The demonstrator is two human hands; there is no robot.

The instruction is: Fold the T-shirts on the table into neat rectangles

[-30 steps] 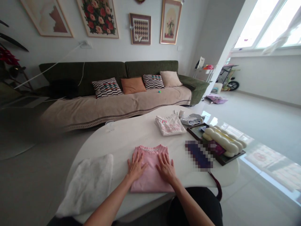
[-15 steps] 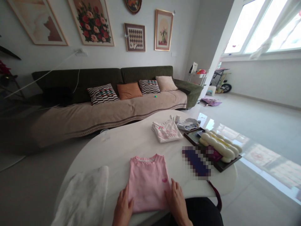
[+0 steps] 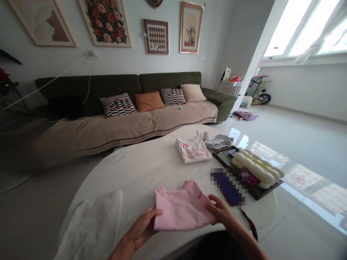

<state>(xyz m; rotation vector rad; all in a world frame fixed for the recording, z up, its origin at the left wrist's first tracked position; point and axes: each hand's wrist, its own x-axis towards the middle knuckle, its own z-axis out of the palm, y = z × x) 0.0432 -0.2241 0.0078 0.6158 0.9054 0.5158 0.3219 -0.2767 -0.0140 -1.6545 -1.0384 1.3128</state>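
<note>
A folded pink T-shirt (image 3: 181, 209) is held at the near side of the white table, its neckline facing away from me and its near part raised. My left hand (image 3: 146, 224) grips its left edge, thumb on top and fingers underneath. On the opposite side my right hand (image 3: 219, 209) pinches the right edge in the same way. Farther back lies a folded white T-shirt (image 3: 193, 150) with a pink print and a small rainbow. A pale grey-white cloth (image 3: 93, 224) rests at the table's left edge.
Right of the pink shirt lies a pixelated dark blue object (image 3: 229, 187) with a dark red strap. A dark tray (image 3: 256, 196) carries a cream, puffy cushion-like item (image 3: 257, 168). A crumpled plastic bag (image 3: 219, 141) and a clear cup (image 3: 119, 153) stand on the table (image 3: 143, 162). Behind is a green sofa (image 3: 108, 90).
Both hands have closed on the sides of the pink T-shirt, which lay flat between them, and lifted its near part. The shirt now looks tilted and slightly bent. The view has shifted slightly.
</note>
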